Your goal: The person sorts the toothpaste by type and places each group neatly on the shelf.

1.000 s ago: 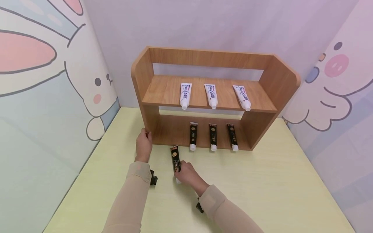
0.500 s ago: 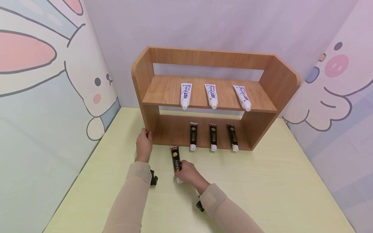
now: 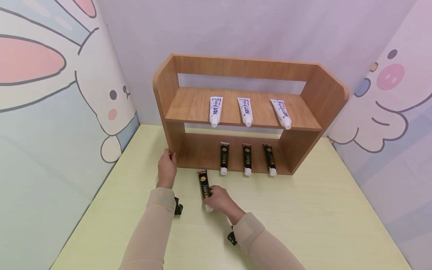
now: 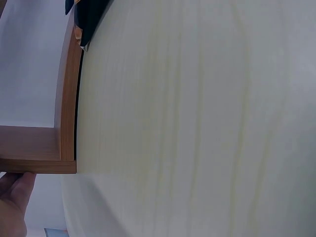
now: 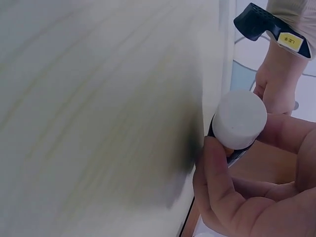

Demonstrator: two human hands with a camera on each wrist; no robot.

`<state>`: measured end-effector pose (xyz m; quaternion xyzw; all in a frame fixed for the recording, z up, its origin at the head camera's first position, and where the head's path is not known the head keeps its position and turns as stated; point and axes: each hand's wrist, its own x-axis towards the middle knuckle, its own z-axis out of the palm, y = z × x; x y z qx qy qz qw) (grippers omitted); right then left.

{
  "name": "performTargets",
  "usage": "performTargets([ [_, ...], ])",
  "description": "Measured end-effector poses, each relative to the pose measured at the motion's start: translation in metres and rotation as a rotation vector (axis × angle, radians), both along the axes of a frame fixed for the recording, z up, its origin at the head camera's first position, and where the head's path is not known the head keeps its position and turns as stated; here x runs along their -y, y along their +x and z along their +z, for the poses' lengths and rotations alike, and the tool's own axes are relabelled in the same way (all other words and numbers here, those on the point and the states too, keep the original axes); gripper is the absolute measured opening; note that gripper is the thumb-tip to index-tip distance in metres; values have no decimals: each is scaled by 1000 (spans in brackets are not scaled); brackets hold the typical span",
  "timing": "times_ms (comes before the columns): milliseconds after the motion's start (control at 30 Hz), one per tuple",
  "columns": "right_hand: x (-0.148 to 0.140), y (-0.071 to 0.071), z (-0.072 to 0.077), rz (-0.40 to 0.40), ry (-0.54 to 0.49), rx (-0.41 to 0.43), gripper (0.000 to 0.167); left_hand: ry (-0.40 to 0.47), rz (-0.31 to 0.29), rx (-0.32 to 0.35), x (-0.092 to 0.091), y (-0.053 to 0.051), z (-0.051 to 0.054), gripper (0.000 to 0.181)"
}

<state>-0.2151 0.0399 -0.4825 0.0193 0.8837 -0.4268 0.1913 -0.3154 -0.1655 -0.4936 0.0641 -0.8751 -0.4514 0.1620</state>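
My right hand (image 3: 218,199) pinches a black toothpaste tube (image 3: 204,185) near its white cap (image 5: 239,119). The tube's flat end points at the lower shelf's front edge. In the left wrist view that flat end (image 4: 89,24) shows at the top left. My left hand (image 3: 167,168) touches the outside of the wooden shelf's left side panel (image 3: 176,140); its thumb (image 4: 24,187) lies near the panel's front edge. Several fingers are hidden there. Three more black toothpaste tubes (image 3: 247,157) lie on the lower board, caps toward me.
Three white toothpaste tubes (image 3: 245,110) lie on the upper board (image 3: 195,105), caps slightly over its edge. The shelf stands on a pale yellow table (image 3: 303,217), between walls with cartoon animals. Both wrists wear black camera mounts (image 3: 178,206).
The right hand has shifted very slightly right with the black toothpaste tube, turning it a little. The left hand stays at the shelf's side panel.
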Motion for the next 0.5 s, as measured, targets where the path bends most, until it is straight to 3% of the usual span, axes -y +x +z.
performTargets([
  [500, -3, -3, 9, -15, -82, -11, 54, -4, -10, 0, 1, 0, -2, 19],
])
